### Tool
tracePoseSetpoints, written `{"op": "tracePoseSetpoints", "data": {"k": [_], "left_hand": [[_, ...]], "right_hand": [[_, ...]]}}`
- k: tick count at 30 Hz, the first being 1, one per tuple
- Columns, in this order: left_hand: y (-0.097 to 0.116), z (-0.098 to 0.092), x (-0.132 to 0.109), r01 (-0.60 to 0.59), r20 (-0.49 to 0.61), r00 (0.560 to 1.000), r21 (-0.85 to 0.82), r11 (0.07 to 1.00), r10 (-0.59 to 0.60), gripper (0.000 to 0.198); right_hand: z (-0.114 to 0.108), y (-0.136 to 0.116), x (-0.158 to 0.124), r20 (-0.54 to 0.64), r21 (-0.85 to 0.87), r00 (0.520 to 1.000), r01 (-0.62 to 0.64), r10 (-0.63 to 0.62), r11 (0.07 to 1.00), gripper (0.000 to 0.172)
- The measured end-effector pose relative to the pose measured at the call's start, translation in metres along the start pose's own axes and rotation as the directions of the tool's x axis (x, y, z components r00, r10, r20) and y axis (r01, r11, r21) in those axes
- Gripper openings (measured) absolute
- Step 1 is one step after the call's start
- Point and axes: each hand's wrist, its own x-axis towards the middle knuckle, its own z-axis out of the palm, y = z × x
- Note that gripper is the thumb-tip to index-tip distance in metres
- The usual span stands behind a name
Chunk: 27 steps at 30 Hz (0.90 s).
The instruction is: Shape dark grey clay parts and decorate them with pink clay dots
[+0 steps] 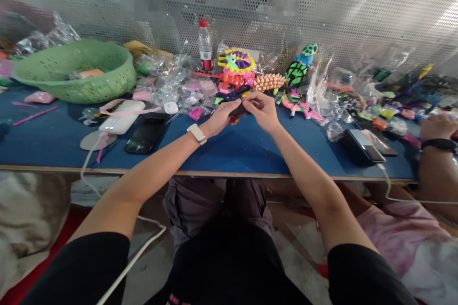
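Observation:
My left hand (221,118) and my right hand (264,108) meet above the blue table, their fingers closed around a small dark lump (236,111). The lump looks like soft clay, though the fingers cover much of it. Just behind my hands lie a dark blue piece (236,94) and a bumpy tan figure (269,82). A colourful figure with a yellow scalloped edge (236,63) stands farther back. To the right of my right hand is a pink and green figure (295,101). A bright pink lump (195,113) rests left of my left hand.
A green basket (89,94) stands at the left. Nearer are a white power bank (123,118) with a cable and a black phone (146,134). Clear plastic bags, a bottle (205,47) and a dark box (361,147) line the table. A co-worker's hand (438,126) is at the right.

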Motion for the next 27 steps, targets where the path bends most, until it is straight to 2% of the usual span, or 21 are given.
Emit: {"op": "tracePoseSetpoints", "data": {"k": [3,6,10,15,21,27], "left_hand": [[-0.001,-0.002,-0.001,-0.026,0.027,0.999,0.032,0.999,0.025,0.06],[-0.002,-0.004,0.0,-0.076,0.042,0.996,0.074,0.994,0.073,0.05],[-0.005,-0.007,0.002,-0.11,-0.03,0.993,0.136,0.985,0.115,0.053],[-0.004,-0.008,0.002,-0.164,-0.031,0.984,0.197,0.966,0.174,0.064],[-0.005,-0.009,0.001,-0.127,-0.066,0.987,0.207,0.97,0.144,0.077],[-0.005,-0.012,0.0,-0.107,-0.099,0.986,0.252,0.962,0.136,0.069]], "right_hand": [[-0.001,0.004,0.001,-0.029,-0.017,0.999,0.018,-0.018,1.0,0.062],[-0.003,0.006,0.002,-0.105,-0.04,0.994,0.034,-0.038,0.999,0.066],[-0.006,0.008,0.004,-0.203,-0.095,0.979,0.014,-0.033,0.995,0.071],[-0.008,0.013,0.005,-0.162,-0.065,0.987,-0.027,0.016,0.998,0.072],[-0.008,0.018,0.006,-0.194,-0.062,0.979,-0.073,0.06,0.995,0.067],[-0.005,0.013,0.004,-0.121,-0.012,0.983,-0.14,0.138,0.99,0.065]]}}
